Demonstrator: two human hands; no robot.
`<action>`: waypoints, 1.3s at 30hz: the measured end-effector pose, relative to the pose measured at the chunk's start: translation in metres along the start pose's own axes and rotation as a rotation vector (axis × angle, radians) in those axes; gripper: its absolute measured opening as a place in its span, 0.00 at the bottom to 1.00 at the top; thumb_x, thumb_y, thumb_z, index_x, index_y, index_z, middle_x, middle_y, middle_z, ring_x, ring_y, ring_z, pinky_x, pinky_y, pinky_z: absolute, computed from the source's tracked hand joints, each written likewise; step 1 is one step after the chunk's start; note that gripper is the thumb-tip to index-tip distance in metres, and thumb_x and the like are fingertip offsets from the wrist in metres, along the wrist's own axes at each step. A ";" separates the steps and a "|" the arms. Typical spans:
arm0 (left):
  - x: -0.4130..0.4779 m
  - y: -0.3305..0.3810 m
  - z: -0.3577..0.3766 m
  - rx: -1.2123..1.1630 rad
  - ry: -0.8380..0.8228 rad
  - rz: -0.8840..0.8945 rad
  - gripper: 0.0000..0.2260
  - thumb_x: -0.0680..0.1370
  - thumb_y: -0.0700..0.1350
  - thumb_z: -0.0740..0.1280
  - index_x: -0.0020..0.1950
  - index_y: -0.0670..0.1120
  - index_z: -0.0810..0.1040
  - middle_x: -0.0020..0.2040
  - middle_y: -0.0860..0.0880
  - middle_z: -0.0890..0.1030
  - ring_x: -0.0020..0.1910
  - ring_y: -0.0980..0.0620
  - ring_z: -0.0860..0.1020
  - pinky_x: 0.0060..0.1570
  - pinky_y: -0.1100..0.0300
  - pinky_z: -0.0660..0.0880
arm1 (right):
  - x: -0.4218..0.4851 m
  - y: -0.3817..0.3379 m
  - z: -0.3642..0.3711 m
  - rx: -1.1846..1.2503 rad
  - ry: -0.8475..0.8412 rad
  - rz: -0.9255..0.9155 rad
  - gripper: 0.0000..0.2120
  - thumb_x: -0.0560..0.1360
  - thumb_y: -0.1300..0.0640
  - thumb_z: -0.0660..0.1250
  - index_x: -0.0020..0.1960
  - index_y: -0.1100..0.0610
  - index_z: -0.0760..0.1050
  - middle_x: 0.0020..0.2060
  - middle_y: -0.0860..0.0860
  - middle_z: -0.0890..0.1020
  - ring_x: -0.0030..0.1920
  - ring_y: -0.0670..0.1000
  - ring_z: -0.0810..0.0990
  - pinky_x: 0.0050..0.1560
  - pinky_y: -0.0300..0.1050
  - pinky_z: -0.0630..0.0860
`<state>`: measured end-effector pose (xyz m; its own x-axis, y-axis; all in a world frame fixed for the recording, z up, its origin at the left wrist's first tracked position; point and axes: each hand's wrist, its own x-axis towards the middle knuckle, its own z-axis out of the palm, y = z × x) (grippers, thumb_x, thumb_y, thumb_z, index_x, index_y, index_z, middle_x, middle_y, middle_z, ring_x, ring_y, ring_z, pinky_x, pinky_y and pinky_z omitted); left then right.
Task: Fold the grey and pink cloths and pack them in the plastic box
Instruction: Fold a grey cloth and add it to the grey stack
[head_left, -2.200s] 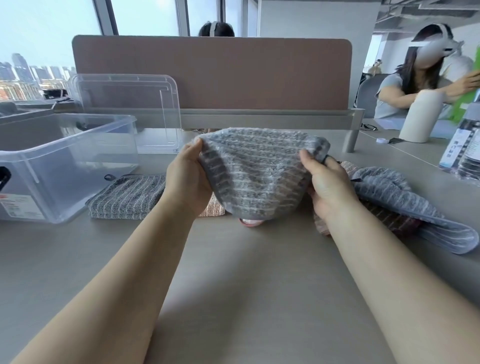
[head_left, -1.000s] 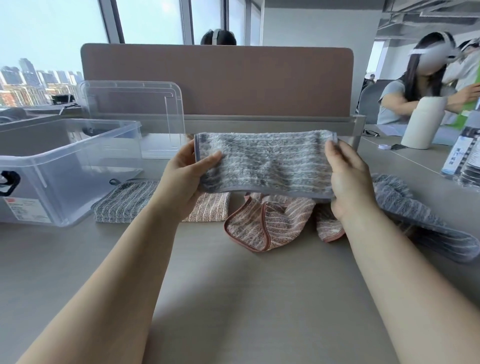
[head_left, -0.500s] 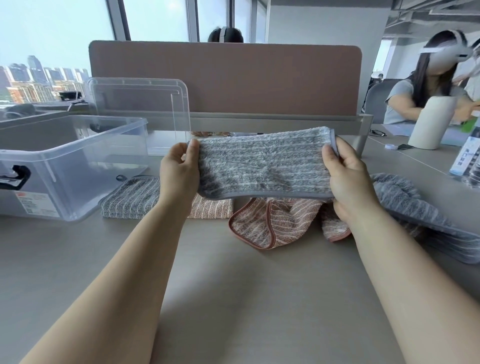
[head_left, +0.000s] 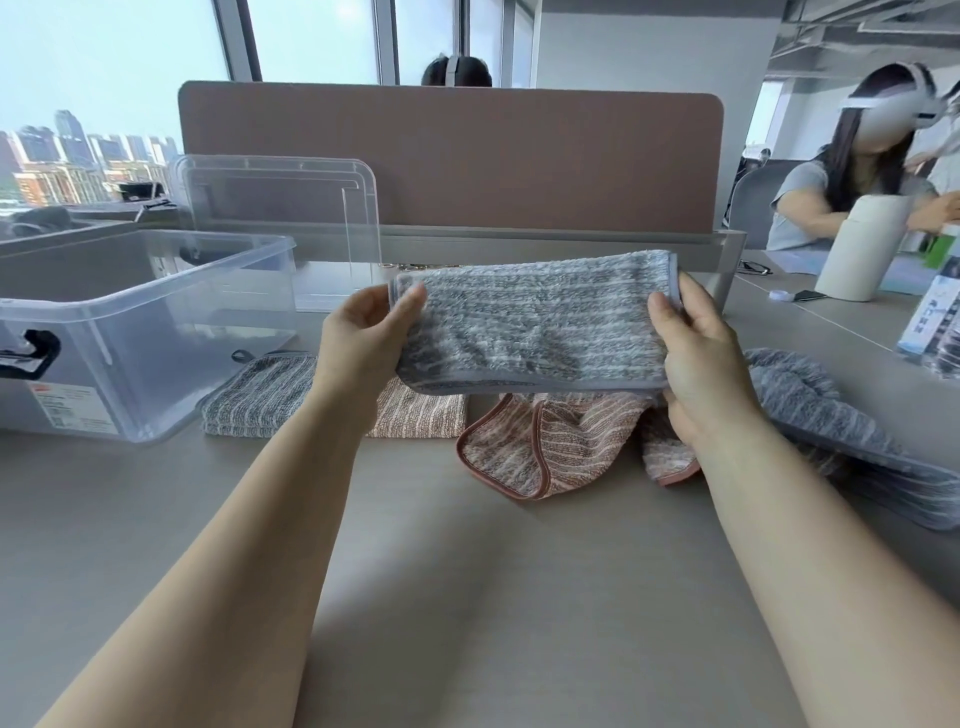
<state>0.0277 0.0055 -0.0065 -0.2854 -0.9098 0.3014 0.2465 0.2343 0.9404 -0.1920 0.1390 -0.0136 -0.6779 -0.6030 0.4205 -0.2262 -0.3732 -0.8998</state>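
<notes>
1. The grey cloth (head_left: 535, 325) is held in the air above the table (head_left: 467, 597), folded into a band whose long axis runs left to right, its fold edge at the top and its hemmed edges at the bottom.
2. The left hand (head_left: 358, 338) pinches its left end, thumb on the near face.
3. The right hand (head_left: 696, 353) grips its right end.
4. A loose pink cloth (head_left: 540, 441) lies crumpled under it.
5. The box (head_left: 156, 332) stands open at far left, two folded cloths just beside it.

Brown desk partition (head_left: 452, 156) stands before bright windows (head_left: 114, 57).
</notes>
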 end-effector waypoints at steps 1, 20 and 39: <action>-0.001 0.001 0.001 -0.013 -0.072 -0.023 0.14 0.74 0.43 0.71 0.59 0.42 0.78 0.48 0.46 0.83 0.46 0.48 0.82 0.47 0.54 0.81 | 0.000 0.001 0.000 -0.019 0.010 0.000 0.20 0.78 0.52 0.63 0.70 0.47 0.69 0.66 0.47 0.76 0.62 0.43 0.75 0.69 0.49 0.67; -0.010 0.007 0.004 -0.011 -0.289 0.099 0.26 0.76 0.29 0.64 0.65 0.54 0.64 0.56 0.44 0.79 0.51 0.46 0.81 0.43 0.56 0.80 | -0.012 -0.009 0.009 -0.269 0.130 -0.113 0.21 0.74 0.61 0.68 0.64 0.51 0.67 0.49 0.45 0.76 0.44 0.42 0.76 0.44 0.38 0.72; -0.041 0.008 0.048 0.079 -0.367 0.241 0.28 0.75 0.38 0.70 0.71 0.49 0.63 0.56 0.45 0.82 0.53 0.48 0.82 0.53 0.51 0.80 | -0.042 -0.022 0.058 -0.151 -0.162 -0.208 0.17 0.78 0.58 0.62 0.65 0.46 0.68 0.49 0.50 0.82 0.50 0.47 0.81 0.55 0.54 0.78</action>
<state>-0.0032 0.0607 -0.0041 -0.5422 -0.6474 0.5357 0.2786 0.4629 0.8415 -0.1179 0.1317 -0.0045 -0.4884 -0.6338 0.5999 -0.4580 -0.3990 -0.7944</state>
